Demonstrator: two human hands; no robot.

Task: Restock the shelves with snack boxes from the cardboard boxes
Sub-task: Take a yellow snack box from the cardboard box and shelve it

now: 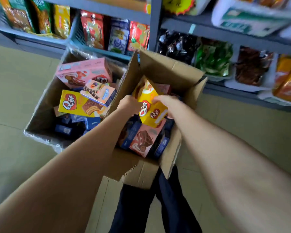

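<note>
Both hands are inside the right cardboard box point(173, 69) on the floor. My left hand point(128, 105) grips the left edge of a tilted yellow snack box point(149, 105). My right hand point(168, 102) holds its right side, fingers curled over the top edge. Below them lie a pink cake box point(144, 140) and dark blue boxes. The left cardboard box point(40, 105) holds another yellow snack box point(77, 105), two pink boxes point(84, 73) and several blue ones.
Grey shelves point(155, 24) stand behind the boxes, with snack bags in baskets point(77, 36) and white trays point(242, 84). The floor is beige tile point(15, 78). My dark trouser legs point(166, 199) are below the right box.
</note>
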